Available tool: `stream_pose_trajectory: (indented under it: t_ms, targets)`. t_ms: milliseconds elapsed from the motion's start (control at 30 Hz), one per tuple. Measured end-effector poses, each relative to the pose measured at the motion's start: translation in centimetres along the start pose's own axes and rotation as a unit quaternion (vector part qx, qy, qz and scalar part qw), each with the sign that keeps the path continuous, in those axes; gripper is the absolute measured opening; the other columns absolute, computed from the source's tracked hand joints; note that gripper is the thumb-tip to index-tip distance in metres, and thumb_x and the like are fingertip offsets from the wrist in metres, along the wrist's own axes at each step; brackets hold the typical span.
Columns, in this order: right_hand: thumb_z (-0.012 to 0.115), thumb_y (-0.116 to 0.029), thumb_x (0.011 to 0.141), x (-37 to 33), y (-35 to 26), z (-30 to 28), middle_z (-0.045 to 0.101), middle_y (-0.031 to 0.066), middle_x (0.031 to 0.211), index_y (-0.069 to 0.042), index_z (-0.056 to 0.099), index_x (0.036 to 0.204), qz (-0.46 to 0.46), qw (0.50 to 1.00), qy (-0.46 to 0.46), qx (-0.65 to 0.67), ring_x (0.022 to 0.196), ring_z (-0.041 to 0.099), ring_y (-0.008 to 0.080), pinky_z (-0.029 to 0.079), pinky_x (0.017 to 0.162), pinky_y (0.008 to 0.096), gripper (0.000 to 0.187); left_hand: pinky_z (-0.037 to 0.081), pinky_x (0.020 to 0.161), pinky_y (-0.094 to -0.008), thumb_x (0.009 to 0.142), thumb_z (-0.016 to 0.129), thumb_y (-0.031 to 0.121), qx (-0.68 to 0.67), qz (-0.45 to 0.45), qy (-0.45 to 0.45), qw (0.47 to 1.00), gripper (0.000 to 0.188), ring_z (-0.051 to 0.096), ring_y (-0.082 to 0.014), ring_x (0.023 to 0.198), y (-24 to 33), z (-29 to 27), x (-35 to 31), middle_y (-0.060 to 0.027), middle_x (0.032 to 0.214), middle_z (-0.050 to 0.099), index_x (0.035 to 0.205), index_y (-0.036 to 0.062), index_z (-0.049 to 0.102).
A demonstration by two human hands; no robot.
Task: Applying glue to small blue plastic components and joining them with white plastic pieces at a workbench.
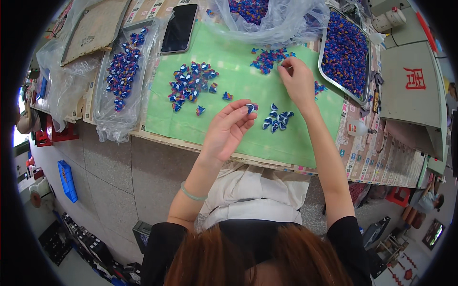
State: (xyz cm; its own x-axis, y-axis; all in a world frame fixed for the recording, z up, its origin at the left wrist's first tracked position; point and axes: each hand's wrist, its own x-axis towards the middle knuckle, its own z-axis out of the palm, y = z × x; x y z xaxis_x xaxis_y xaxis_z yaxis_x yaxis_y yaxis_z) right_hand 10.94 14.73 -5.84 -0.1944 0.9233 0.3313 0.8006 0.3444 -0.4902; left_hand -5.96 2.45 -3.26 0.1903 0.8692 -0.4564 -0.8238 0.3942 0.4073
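My left hand (228, 129) is raised over the green mat (229, 152), thumb and fingers pinching a small blue-and-white plastic piece (250, 108) with an orange-brown part beside it. Farther off, my right hand (298, 83) has its thumb and forefinger closed at the edge of a loose pile of tiny blue and orange-red parts (269, 60). Anything between those fingertips is too small to make out. Right of my left hand lies a cluster of blue-and-white pieces (276, 121). To the left is a bigger heap of blue, white and orange pieces (186, 83), with a few strays nearby.
A metal tray (320, 66) full of tiny parts stands at the right, near a small bottle (358, 127). At the back is a clear plastic bag (296, 26) of parts. A phone (180, 28) and a plastic-lined tray (136, 90) of pieces lie left.
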Motion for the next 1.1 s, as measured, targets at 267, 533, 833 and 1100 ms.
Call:
stream_pose_trajectory:
  t_ms: [267,533,833,1100]
  targets:
    - [0.049,-0.006,0.081,-6.6,-5.0,-7.0,0.056,0.0056,0.078,0.004,0.055,0.091,0.333,0.767,-0.140,0.530,0.069,0.052,0.0104,0.042,0.064,0.0219,0.015,0.046,0.073,-0.0245,0.081,0.050,0.004,0.033,0.004,-0.017,0.999,0.021,0.057,-0.0149,0.082,-1.3,1.9,0.5,-0.0091,0.092,0.057,0.101,-0.0018,0.050]
    - [0.049,-0.003,0.081,-9.3,-6.0,-8.5,0.057,0.0075,0.083,0.004,0.052,0.093,0.323,0.737,-0.092,0.587,0.070,0.053,0.0103,0.043,0.065,0.0224,0.014,0.045,0.073,-0.0239,0.080,0.051,0.003,0.135,0.069,-0.038,0.988,0.019,0.056,-0.0129,0.080,-3.5,3.4,0.2,-0.0095,0.089,0.059,0.097,-0.0037,0.053]
    - [0.053,-0.004,0.079,-10.0,-5.6,-8.6,0.059,0.0081,0.078,0.003,0.052,0.088,0.304,0.757,-0.058,0.575,0.068,0.055,0.0107,0.044,0.061,0.0212,0.011,0.043,0.072,-0.0210,0.079,0.054,0.002,0.287,0.156,-0.036,0.944,0.016,0.055,-0.0095,0.081,-4.2,4.5,-0.7,-0.0055,0.087,0.060,0.093,-0.0026,0.058]
    - [0.054,-0.001,0.077,-10.2,-5.4,-9.2,0.059,0.0072,0.076,0.002,0.054,0.083,0.279,0.810,-0.084,0.509,0.069,0.057,0.0107,0.045,0.063,0.0199,0.006,0.043,0.072,-0.0210,0.077,0.053,-0.004,0.393,0.195,-0.044,0.897,0.016,0.055,-0.0108,0.081,-4.0,4.4,-1.0,-0.0073,0.090,0.059,0.091,-0.0012,0.060]
